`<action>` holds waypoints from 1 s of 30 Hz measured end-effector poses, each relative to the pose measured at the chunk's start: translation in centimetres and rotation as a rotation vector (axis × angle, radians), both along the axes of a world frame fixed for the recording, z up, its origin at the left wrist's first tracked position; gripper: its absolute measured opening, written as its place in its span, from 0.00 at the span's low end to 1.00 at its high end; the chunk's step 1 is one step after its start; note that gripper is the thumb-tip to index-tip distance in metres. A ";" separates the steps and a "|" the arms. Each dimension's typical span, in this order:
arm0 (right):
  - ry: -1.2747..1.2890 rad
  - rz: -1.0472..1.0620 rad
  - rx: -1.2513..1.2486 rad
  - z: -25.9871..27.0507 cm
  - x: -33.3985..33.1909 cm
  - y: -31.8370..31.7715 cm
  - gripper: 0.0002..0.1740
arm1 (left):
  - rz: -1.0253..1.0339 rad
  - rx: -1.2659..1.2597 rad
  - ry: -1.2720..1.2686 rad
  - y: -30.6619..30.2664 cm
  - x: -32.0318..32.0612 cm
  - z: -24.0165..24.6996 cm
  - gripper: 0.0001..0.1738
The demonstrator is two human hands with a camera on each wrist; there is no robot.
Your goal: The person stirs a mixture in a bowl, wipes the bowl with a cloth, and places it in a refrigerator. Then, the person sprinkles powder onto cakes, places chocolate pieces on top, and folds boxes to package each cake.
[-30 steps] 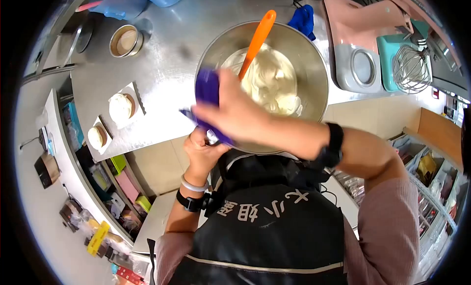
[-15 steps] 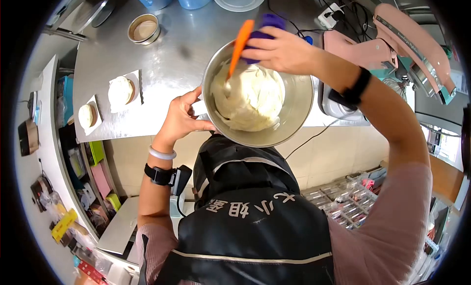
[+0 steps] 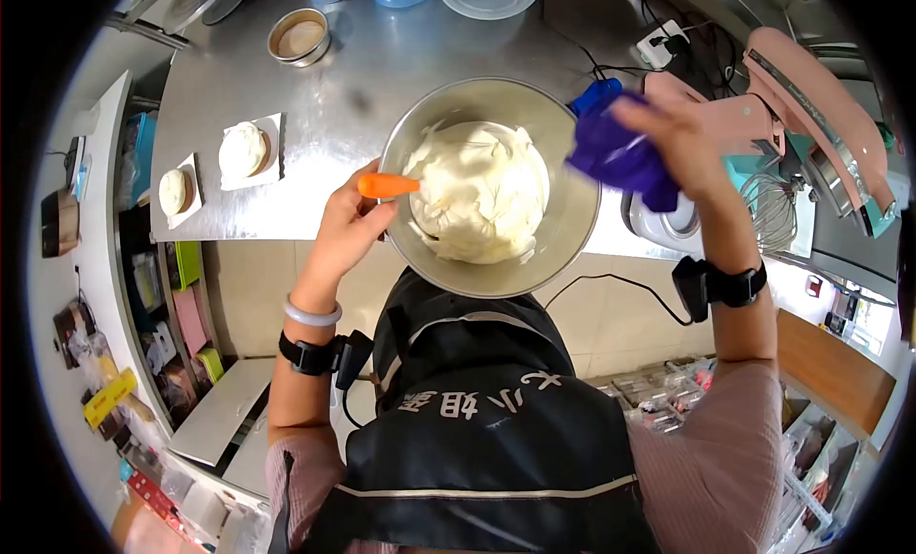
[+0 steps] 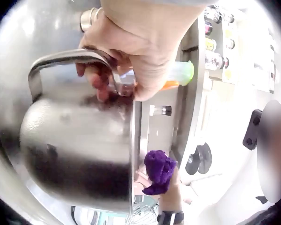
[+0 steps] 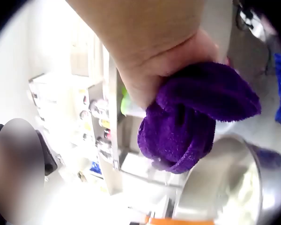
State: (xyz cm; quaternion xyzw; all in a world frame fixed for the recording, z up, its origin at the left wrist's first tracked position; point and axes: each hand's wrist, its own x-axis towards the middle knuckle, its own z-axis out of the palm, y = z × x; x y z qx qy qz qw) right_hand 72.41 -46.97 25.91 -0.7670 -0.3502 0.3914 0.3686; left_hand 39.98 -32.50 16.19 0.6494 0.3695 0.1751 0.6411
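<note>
In the head view a large metal mixing bowl (image 3: 577,206) holds thick, whipped white cream (image 3: 491,187). My left hand (image 3: 345,229) is at its left side, fingers curled around the bowl's metal handle (image 4: 65,57), as the left wrist view shows. An orange-handled spatula (image 3: 386,186) leans over the left rim beside that hand, its lower end sunk in the cream. To the right of the bowl, my right hand (image 3: 682,144) grips a bunched purple cloth (image 3: 618,151), raised near the rim and slightly blurred. In the right wrist view the cloth (image 5: 182,122) hangs folded below the palm.
Two cream-topped pieces (image 3: 243,151) on white squares sit at the left of the steel table (image 3: 343,96). A round tin (image 3: 299,39) stands behind them. A pink stand mixer (image 3: 811,115), a wire whisk (image 3: 768,215), a blue cloth (image 3: 593,96) and cables are at the right.
The right hand has carried the purple cloth from beside the left hand, past the bowl's far rim, to its right. The left hand has gone to the bowl handle. The spatula now leans left.
</note>
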 end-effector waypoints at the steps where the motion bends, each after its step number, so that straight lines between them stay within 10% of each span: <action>1: 0.110 -0.202 0.097 -0.1 1.4 0.0 0.21 | -0.009 -0.029 0.018 -0.2 0.3 0.5 0.25; 4: 0.277 -0.507 0.307 0.0 1.7 1.0 0.22 | -0.008 0.115 0.031 -0.5 0.5 0.1 0.23; 7: 0.346 -0.370 0.406 -3.8 1.7 3.1 0.30 | 0.042 -0.009 0.130 -1.4 -1.2 -0.3 0.20; 9: 0.100 -0.376 0.115 -5.0 -0.7 3.2 0.44 | 0.119 -0.042 0.118 -2.5 -3.5 0.7 0.21; 13: 0.016 -0.359 0.334 -9.7 -7.2 0.6 0.26 | 0.290 -0.083 0.059 -2.9 -12.1 1.0 0.24; 15: -0.124 0.004 0.030 -13.8 -12.1 -2.0 0.21 | 0.334 -0.080 0.064 -2.9 -17.1 2.3 0.24; 18: 0.430 0.184 -0.443 -17.1 -23.5 -2.3 0.17 | 0.426 -0.091 0.060 -2.5 -24.8 2.5 0.24; 23: 0.014 -0.312 -0.289 -33.5 -30.9 -0.4 0.40 | 0.511 -0.120 0.179 -1.4 -37.0 0.7 0.23; 28: 0.143 -1.216 -0.033 -37.2 -33.1 4.5 0.23 | 0.495 -0.177 0.296 0.3 -44.5 -2.9 0.24; 30: 0.107 -1.204 0.071 -38.9 -32.1 3.7 0.25 | 0.471 -0.196 0.396 1.4 -45.9 -4.1 0.28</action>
